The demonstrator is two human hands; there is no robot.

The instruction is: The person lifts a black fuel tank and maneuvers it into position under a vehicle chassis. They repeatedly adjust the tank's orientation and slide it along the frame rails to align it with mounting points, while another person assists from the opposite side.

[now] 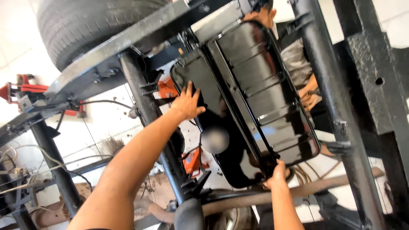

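Where both hands press, the tank (255,93) gleams glossy black.

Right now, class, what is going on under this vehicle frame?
A person reaches up to a glossy black ribbed metal tank set between the black steel frame rails. The left hand presses flat against the tank's side; the right hand grips its lower edge. Another person's hand is at the far side. A black tyre sits above.
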